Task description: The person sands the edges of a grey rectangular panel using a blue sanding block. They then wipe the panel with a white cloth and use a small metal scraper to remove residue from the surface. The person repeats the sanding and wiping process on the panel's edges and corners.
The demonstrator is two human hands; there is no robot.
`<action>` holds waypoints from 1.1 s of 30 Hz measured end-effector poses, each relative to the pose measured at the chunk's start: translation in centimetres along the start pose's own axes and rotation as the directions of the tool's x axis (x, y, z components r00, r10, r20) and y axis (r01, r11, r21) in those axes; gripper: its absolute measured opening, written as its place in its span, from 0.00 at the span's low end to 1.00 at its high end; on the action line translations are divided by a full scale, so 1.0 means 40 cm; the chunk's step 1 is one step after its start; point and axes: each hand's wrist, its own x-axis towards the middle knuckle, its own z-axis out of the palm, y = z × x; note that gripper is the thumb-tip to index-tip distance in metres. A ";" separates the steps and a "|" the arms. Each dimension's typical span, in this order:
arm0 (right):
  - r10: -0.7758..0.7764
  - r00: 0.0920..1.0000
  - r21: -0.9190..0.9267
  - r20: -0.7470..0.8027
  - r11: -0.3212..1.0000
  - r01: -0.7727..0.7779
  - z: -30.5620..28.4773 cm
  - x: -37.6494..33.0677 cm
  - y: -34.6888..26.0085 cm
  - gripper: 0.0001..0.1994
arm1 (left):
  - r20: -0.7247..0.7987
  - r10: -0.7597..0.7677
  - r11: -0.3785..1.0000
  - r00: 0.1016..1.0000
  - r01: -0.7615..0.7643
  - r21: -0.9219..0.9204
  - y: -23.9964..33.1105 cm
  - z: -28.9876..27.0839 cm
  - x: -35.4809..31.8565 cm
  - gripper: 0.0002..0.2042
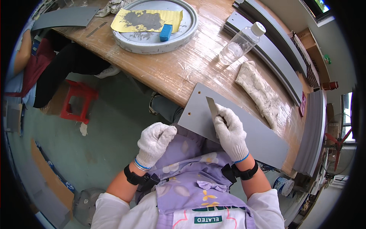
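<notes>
A grey flat panel (263,145) with small holes near its left end lies across the table's near edge and over my lap. My right hand (230,133), in a white knit glove, is closed around a thin flat metal scraper blade (211,107). The blade points up and left, over the panel's left part. My left hand (155,142), gloved too, is curled into a fist left of the panel, apart from it. Whatever its fingers may hold is hidden.
On the table (160,72) stand a round grey lid (152,47) with a yellow sheet (175,19) smeared grey and a blue block (166,33). A clear bottle (238,45), a stained cloth (257,89) and stacked grey panels (267,57) are right. A person sits far left near a red stool (80,101).
</notes>
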 end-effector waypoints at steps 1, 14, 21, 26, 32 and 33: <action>0.044 0.999 0.016 -0.024 0.999 -0.044 -0.006 0.003 0.004 0.13 | 0.015 -0.056 0.998 0.998 0.057 -0.010 -0.017 -0.014 -0.016 0.15; -0.107 0.952 -0.663 -0.288 0.739 -0.117 -0.015 0.011 0.059 0.21 | -0.042 -0.103 0.995 0.994 0.103 0.017 0.026 0.048 0.038 0.19; -0.239 0.922 -0.489 0.303 0.791 0.366 0.162 0.079 -0.134 0.20 | 0.016 -0.297 0.909 0.955 0.288 -0.302 0.034 0.061 0.026 0.21; -0.344 0.930 -0.369 0.128 0.854 0.366 0.102 0.027 -0.104 0.22 | 0.007 -0.245 0.865 0.970 0.222 -0.451 -0.006 0.024 0.028 0.20; -0.309 0.930 -0.468 0.200 0.803 0.368 0.103 -0.009 -0.035 0.17 | -0.056 -0.347 0.784 0.936 0.257 -0.565 0.008 0.054 0.066 0.31; -0.322 0.884 -0.337 0.338 0.836 0.433 0.116 -0.024 -0.032 0.15 | -0.099 -0.364 0.772 0.926 0.240 -0.588 0.007 0.059 0.071 0.32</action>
